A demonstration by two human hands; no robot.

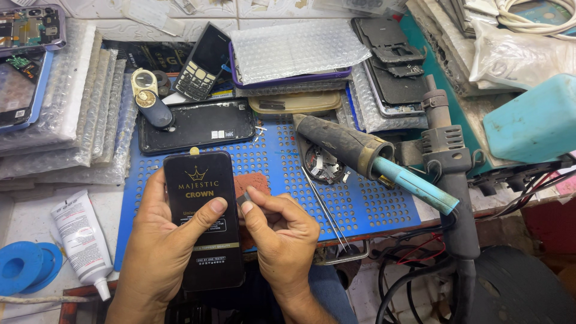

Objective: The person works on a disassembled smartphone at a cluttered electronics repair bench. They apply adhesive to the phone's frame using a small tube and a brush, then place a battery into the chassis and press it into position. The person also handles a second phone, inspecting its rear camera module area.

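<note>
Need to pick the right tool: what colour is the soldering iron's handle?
Light blue handle, with a black scorched barrel; the head view shows it best.

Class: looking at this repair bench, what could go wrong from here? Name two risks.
1. The black sleeve rests only against the left hand while the right hand pinches its edge; it might slip.
2. The soldering iron lies near the right hand; if hot, it could burn.

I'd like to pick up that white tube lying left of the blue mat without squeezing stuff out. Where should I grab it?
Take the white tube across its wide flat upper body, coming from above with fingers on its two long sides. It lies flat on the table, nozzle end pointing down-right toward the left hand, so the broad end is free; the narrow nozzle offers little grip.
</note>
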